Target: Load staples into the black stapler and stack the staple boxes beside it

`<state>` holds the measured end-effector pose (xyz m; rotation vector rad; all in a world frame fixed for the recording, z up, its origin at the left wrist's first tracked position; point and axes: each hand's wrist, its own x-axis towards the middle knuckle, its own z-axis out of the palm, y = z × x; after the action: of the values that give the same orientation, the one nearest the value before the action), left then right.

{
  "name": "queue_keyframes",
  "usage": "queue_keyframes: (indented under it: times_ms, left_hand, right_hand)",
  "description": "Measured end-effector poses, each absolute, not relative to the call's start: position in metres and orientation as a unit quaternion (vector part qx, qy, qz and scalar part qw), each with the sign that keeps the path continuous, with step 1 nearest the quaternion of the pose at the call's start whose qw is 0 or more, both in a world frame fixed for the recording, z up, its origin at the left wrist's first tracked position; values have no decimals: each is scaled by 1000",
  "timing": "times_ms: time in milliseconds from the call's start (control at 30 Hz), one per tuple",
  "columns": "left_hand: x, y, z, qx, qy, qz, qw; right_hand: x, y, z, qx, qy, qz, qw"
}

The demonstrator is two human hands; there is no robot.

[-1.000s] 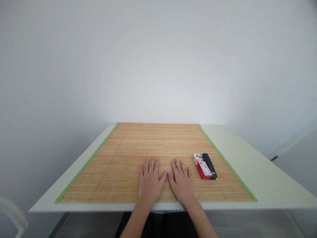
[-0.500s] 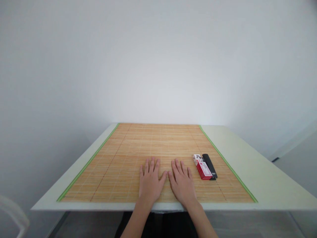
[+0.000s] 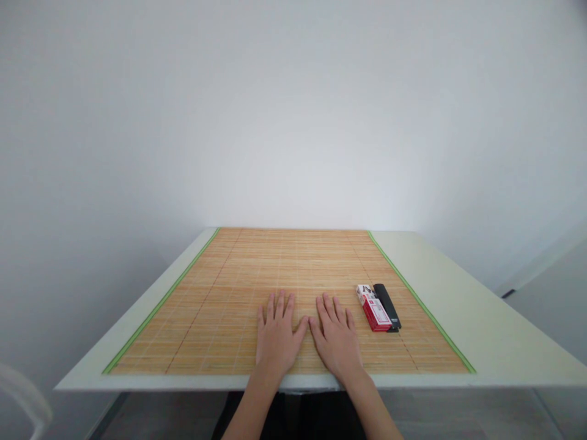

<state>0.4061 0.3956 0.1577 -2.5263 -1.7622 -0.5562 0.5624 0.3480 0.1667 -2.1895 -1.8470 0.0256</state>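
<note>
My left hand [image 3: 279, 336] lies flat, palm down, on a bamboo mat [image 3: 220, 293], its fingers spread and nothing in it. Beside it my right hand [image 3: 337, 338] rests the same way, fingers apart and holding nothing. The two thumbs almost meet; whether they touch I cannot tell. A small red and white box [image 3: 374, 308] sits on the mat to the right of my right hand, apart from it. Close against the box's right side lies a black stapler [image 3: 387, 307], partly hidden by the box.
The mat has green edging and covers much of a white table [image 3: 458, 290]. A plain pale wall [image 3: 293, 122] rises behind the table's far edge. At the lower left, a blurred white curved object [image 3: 27, 394] shows near the frame's edge.
The whole view has shifted very slightly to the left. Both hands stay flat on the mat, and the box and stapler keep their places.
</note>
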Motion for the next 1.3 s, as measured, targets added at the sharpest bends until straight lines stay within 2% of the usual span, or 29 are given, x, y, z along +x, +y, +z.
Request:
queue_keyframes:
  times_ms: [1300]
  left_hand:
    - [407, 396, 158, -808, -564, -170, 15]
  right_hand:
    - [564, 349, 163, -756, -640, 5, 141]
